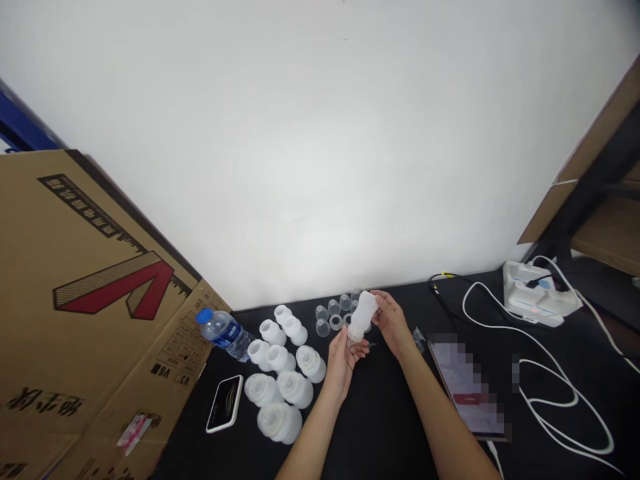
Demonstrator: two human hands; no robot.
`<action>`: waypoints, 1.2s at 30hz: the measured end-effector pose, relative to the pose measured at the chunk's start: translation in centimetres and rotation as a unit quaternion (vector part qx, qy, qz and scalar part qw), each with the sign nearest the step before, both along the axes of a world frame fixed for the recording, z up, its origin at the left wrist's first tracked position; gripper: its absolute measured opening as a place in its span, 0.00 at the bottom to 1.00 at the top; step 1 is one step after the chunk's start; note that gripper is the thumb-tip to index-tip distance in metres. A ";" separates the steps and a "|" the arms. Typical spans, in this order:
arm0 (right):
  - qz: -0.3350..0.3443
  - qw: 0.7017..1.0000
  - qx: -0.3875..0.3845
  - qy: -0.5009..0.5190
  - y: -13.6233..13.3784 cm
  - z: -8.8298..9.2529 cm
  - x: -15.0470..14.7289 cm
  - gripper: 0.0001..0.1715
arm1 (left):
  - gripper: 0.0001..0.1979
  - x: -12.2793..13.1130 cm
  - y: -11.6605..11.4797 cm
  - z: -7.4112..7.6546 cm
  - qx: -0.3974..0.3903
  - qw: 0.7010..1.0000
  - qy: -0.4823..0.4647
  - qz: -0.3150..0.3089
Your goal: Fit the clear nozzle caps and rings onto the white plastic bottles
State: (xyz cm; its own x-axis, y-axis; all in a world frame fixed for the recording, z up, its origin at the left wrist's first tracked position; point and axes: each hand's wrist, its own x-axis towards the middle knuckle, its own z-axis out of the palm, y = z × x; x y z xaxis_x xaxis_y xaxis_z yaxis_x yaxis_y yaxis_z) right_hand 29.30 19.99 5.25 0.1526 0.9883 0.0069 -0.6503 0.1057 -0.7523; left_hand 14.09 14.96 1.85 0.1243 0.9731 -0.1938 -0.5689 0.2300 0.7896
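Note:
A white, translucent baby bottle (365,311) is held tilted over the table, its collar end low and its base up to the right. The fingers of my left hand (343,365) close around the collar end. My right hand (393,321) grips the bottle near its base. Just behind it, clear dome caps (323,327) and collar rings (336,323) lie in rows, partly hidden by the bottle and hands. Left of my left hand stand several open bottles (273,332) and, closer to me, several bottles topped with clear domes (295,389).
A blue-capped water bottle (227,333) leans beside a large cardboard box (100,320) at left. A white-framed device (225,403) lies nearby. On the right are a pixelated tablet-like screen (467,387), a white charging unit (540,297) and looping white cables (563,373). A white wall closes the back.

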 end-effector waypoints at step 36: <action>0.016 0.994 -0.099 -0.039 0.6 -1.2 -0.6 0.34 | 0.23 0.0 -1.4 1.8 0.228 0.931 0.208 0.196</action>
